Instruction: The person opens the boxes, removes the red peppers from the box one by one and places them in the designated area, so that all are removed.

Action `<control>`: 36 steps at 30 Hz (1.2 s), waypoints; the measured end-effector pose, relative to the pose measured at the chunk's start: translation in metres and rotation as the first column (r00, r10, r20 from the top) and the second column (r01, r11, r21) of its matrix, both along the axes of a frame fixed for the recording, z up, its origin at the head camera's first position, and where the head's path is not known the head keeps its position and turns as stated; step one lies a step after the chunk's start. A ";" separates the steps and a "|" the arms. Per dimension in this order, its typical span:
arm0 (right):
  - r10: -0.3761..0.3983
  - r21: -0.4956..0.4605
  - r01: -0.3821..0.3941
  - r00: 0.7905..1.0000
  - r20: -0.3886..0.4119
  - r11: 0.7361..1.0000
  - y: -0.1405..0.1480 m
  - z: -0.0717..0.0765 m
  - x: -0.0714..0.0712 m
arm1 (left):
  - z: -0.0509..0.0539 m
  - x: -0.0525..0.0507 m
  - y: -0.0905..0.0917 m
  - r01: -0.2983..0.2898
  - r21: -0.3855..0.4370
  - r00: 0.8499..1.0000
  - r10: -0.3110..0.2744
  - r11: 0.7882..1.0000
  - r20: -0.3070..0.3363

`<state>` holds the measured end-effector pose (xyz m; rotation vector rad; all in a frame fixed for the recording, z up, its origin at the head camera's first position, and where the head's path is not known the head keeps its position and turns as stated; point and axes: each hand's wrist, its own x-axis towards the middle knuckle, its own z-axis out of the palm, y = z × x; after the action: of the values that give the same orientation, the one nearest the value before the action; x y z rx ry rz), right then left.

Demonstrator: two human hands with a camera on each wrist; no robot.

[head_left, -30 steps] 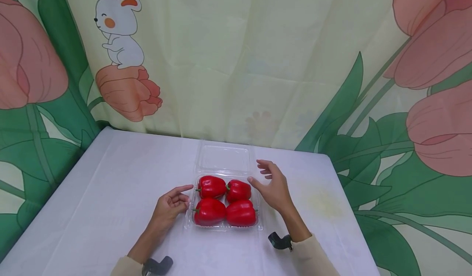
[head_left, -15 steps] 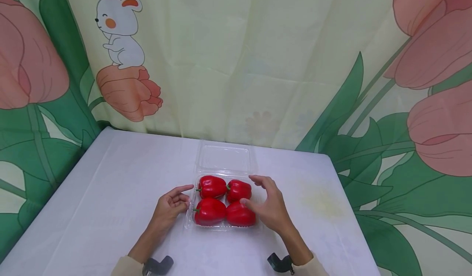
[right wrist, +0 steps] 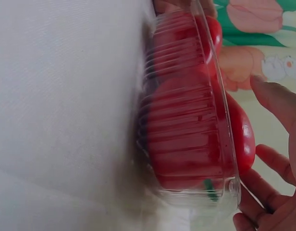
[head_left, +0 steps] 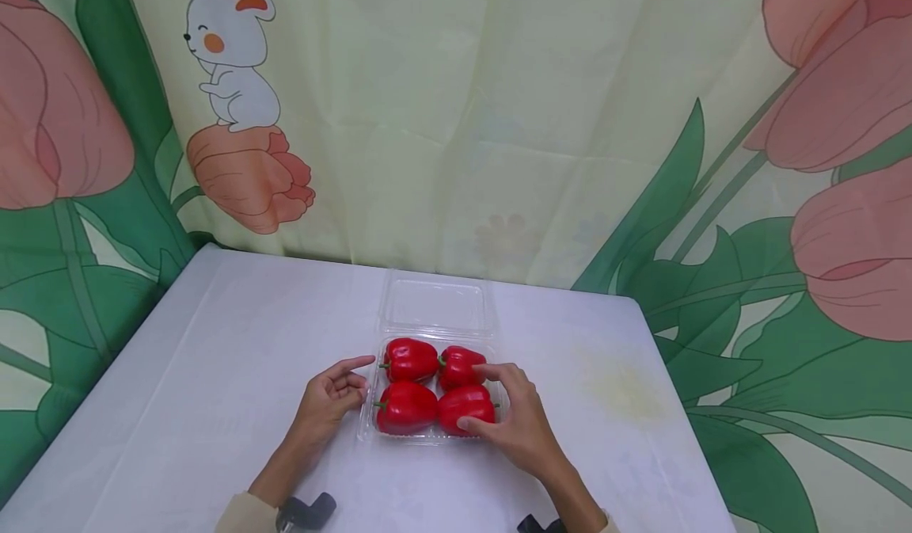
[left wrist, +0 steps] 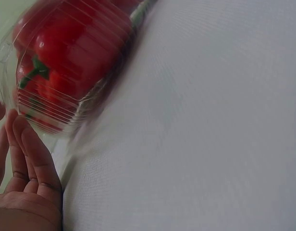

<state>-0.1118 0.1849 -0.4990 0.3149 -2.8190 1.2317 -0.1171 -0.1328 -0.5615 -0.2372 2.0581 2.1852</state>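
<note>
Several red bell peppers sit in a clear plastic clamshell box (head_left: 431,440), two across in a far and a near row. My left hand (head_left: 326,400) is at the box's left side, index finger stretched along the rim and fingertips against or just beside its wall. Over the near right pepper (head_left: 456,408) my right hand (head_left: 520,422) is spread. Its thumb lies above the pepper's near side, apart from it in the right wrist view. The index finger reaches over the far right pepper (head_left: 457,365). Other right fingers are beside the box rim (right wrist: 229,139).
The box's clear lid (head_left: 436,305) lies folded back, flat on the table behind the peppers. A white cloth covers the table (head_left: 235,375). Behind it hangs a curtain (head_left: 427,121) printed with tulips and a rabbit.
My right hand has come from beside the lid towards me, down to the near right pepper, with its thumb now at the pepper's near side. My left hand has stayed in place.
</note>
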 end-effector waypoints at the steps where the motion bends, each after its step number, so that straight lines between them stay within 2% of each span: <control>1: 0.004 0.004 -0.004 1.000 0.002 1.000 0.000 0.000 0.001 | -0.001 0.000 0.000 0.004 0.005 1.000 -0.004 1.000 -0.005; 8: 0.026 0.020 -0.026 1.000 0.006 0.999 0.001 -0.003 0.000 | -0.003 -0.001 -0.001 0.016 0.022 1.000 -0.016 1.000 -0.008; 12: 0.041 0.042 -0.042 0.999 0.034 0.998 0.003 -0.004 0.000 | -0.002 -0.001 -0.001 0.006 0.021 1.000 -0.006 1.000 0.007; 18: 0.051 0.081 -0.057 0.997 0.065 0.995 0.004 -0.004 -0.001 | -0.001 0.000 -0.001 0.015 0.027 1.000 -0.014 1.000 -0.008; 25: 0.069 0.109 -0.075 0.996 0.058 0.991 0.003 -0.002 -0.004 | -0.002 0.000 -0.001 0.005 0.018 1.000 -0.005 1.000 -0.017; 31: 0.078 0.099 -0.082 0.996 0.046 0.992 0.004 -0.004 -0.004 | -0.003 0.000 -0.001 0.004 0.020 1.000 -0.004 1.000 -0.004; 36: 0.094 0.032 -0.094 0.996 0.007 0.995 0.004 -0.001 -0.007 | -0.003 -0.001 -0.001 0.006 0.019 1.000 -0.006 1.000 -0.015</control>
<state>-0.1185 0.1888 -0.5003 0.4511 -2.8611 1.2068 -0.1179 -0.1338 -0.5641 -0.2134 2.0417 2.2084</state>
